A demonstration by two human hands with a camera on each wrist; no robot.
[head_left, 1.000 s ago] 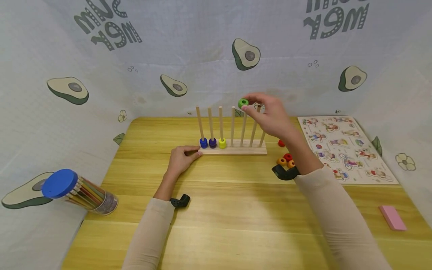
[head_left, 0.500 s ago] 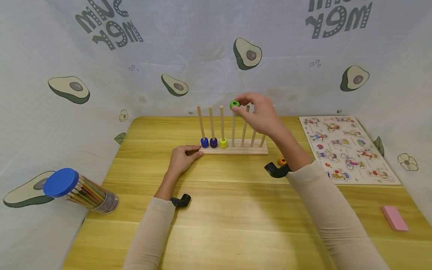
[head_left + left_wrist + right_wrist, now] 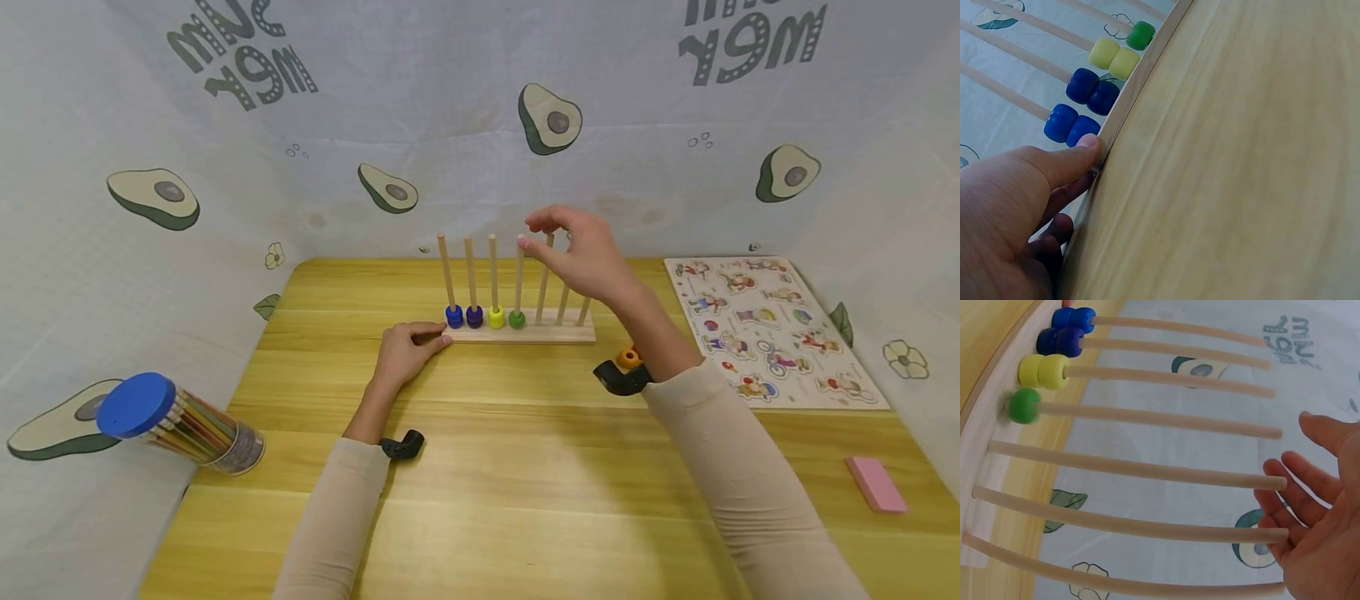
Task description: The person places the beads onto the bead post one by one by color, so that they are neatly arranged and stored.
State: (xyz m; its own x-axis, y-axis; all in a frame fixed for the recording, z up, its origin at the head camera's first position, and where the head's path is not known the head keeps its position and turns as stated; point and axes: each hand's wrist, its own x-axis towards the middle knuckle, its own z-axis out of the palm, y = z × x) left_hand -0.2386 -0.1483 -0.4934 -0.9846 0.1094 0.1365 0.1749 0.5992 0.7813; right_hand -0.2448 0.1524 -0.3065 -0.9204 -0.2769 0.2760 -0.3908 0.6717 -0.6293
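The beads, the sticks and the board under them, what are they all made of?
Beads: painted wood or maybe plastic; they're smooth and bright with a soft shine, so I can't tell which.
Sticks: probably bare wood, since they're pale tan and dull.
Board: probably unpainted wood too, pale like the sticks.

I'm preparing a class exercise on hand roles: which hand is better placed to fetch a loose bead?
Probably the right hand: it holds nothing, and the loose beads lie on its side of the rack. The left hand grips the rack's opposite end.
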